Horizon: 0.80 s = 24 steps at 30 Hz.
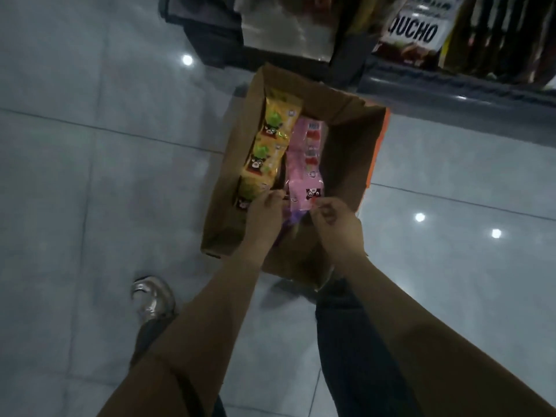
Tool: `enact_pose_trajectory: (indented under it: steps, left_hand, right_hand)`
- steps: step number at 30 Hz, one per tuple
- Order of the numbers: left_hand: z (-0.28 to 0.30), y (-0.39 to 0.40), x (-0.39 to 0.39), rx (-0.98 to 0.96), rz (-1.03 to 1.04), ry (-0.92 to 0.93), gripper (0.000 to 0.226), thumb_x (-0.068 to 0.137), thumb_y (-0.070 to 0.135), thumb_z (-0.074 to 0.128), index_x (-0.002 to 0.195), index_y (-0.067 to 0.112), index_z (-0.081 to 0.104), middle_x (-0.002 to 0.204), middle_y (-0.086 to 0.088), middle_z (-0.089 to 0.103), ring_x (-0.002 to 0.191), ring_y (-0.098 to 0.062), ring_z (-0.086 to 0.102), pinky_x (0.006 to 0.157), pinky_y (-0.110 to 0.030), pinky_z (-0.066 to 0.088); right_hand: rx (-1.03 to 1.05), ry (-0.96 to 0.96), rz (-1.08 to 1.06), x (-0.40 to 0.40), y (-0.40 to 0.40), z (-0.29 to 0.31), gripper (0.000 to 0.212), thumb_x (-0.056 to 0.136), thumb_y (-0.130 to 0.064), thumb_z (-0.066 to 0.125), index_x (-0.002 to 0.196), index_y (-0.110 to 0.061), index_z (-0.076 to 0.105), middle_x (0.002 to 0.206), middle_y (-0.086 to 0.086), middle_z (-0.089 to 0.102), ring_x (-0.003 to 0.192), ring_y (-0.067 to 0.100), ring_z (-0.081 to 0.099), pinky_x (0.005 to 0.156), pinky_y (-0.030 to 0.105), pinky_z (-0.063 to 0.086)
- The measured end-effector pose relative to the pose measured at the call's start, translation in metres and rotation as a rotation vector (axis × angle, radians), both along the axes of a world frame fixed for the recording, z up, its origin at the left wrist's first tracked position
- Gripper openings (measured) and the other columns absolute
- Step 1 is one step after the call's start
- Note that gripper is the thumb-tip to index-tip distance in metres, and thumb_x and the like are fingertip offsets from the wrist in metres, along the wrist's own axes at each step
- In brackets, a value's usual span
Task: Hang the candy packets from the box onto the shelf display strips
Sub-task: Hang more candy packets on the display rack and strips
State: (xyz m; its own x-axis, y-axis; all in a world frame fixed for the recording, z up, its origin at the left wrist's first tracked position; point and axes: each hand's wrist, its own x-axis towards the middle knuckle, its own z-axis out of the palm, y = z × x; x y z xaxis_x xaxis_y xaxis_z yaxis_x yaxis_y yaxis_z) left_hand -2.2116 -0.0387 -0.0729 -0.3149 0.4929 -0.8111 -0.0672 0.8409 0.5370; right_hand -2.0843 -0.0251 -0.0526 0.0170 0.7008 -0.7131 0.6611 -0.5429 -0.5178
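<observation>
Cardboard box (pixel 346 139) on the floor holds yellow and pink packets (pixel 304 164). Our left hand (pixel 264 215) and right hand (pixel 337 218) pinch the pink strip's near end — we should lift it slowly, untangled.

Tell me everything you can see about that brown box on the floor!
The cardboard box is plain brown, open at the top with its flaps up, standing on the grey tiled floor by a shelf. Inside lie yellow candy packets and pink candy packets. The left hand and right hand reach in, at the pink ones.
</observation>
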Motion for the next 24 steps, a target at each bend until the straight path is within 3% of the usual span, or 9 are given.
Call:
enact_pose_trajectory:
  steps: [4,6,8,11,13,15,17,21,24]
  left_hand:
    - [-0.09,-0.001,0.013,-0.092,0.004,0.04,0.03,0.099,0.019,0.043,0.123,0.005,0.055,0.128,-0.013,0.058,0.117,-0.026,0.055,0.099,-0.031,0.042]
    - [-0.117,0.0,0.019,-0.1,0.099,0.004,0.024,0.099,0.021,0.044,0.112,0.009,0.06,0.116,-0.009,0.064,0.106,-0.022,0.059,0.094,-0.034,0.047]
    - [-0.137,0.001,0.023,-0.092,0.137,0.007,0.017,0.099,0.023,0.045,0.105,0.02,0.06,0.103,0.003,0.063,0.097,-0.014,0.059,0.088,-0.034,0.051]
    - [-0.166,0.007,0.025,0.009,0.057,-0.004,0.035,0.096,0.029,0.05,0.13,0.019,0.05,0.127,0.0,0.057,0.119,-0.018,0.052,0.097,-0.035,0.044]
    - [-0.18,0.016,0.027,-0.008,0.112,-0.039,0.048,0.095,0.032,0.053,0.139,0.016,0.042,0.131,0.001,0.053,0.121,-0.017,0.05,0.085,-0.026,0.045]
    - [-0.194,0.022,0.031,-0.023,0.208,-0.081,0.037,0.093,0.027,0.058,0.127,0.015,0.054,0.118,0.001,0.061,0.111,-0.018,0.057,0.075,-0.022,0.048]
    - [-0.2,0.027,0.038,-0.041,0.274,-0.095,0.025,0.089,0.021,0.063,0.112,0.013,0.065,0.103,-0.005,0.069,0.098,-0.025,0.066,0.071,-0.027,0.055]
    - [-0.205,0.027,0.048,-0.16,0.358,-0.169,0.022,0.088,0.019,0.065,0.106,0.007,0.068,0.102,-0.016,0.07,0.092,-0.031,0.068,0.08,-0.045,0.058]
    - [-0.198,0.032,0.048,-0.091,0.26,-0.084,0.014,0.091,0.018,0.061,0.095,0.01,0.071,0.094,-0.01,0.071,0.083,-0.023,0.068,0.072,-0.035,0.059]
  right_hand:
    - [-0.051,-0.001,0.027,0.006,0.01,-0.073,0.031,0.097,-0.027,0.046,0.126,-0.018,0.053,0.115,-0.005,0.06,0.094,0.008,0.053,0.081,0.013,0.04]
    - [-0.079,0.007,0.051,0.008,0.015,-0.104,0.034,0.097,-0.025,0.046,0.13,-0.019,0.049,0.122,0.001,0.06,0.103,0.018,0.058,0.091,0.028,0.045]
    - [-0.101,0.008,0.061,0.008,0.019,-0.13,0.036,0.097,-0.023,0.044,0.133,-0.018,0.045,0.124,0.006,0.058,0.11,0.026,0.057,0.093,0.033,0.045]
    - [-0.141,0.034,0.041,0.009,0.022,-0.159,0.043,0.098,-0.027,0.043,0.139,-0.017,0.036,0.131,0.006,0.052,0.117,0.026,0.052,0.097,0.03,0.041]
    - [-0.196,0.061,0.005,0.01,0.026,-0.174,0.045,0.099,-0.03,0.041,0.142,-0.021,0.032,0.135,0.007,0.05,0.118,0.028,0.052,0.101,0.044,0.043]
    - [-0.225,0.061,-0.001,0.013,0.029,-0.187,0.047,0.099,-0.031,0.039,0.144,-0.021,0.03,0.136,0.01,0.049,0.119,0.03,0.051,0.102,0.043,0.042]
    - [-0.215,0.04,0.026,0.014,0.032,-0.194,0.045,0.1,-0.027,0.037,0.142,-0.013,0.032,0.135,0.011,0.048,0.122,0.029,0.048,0.097,0.028,0.038]
    - [-0.247,-0.003,0.063,0.011,0.035,-0.194,0.043,0.102,-0.02,0.032,0.14,-0.002,0.033,0.141,0.018,0.041,0.13,0.031,0.04,0.099,0.031,0.034]
    - [-0.312,-0.067,-0.018,0.014,0.037,-0.197,0.045,0.102,-0.01,0.023,0.146,-0.003,0.02,0.155,0.016,0.016,0.142,0.029,0.021,0.11,0.031,0.023]
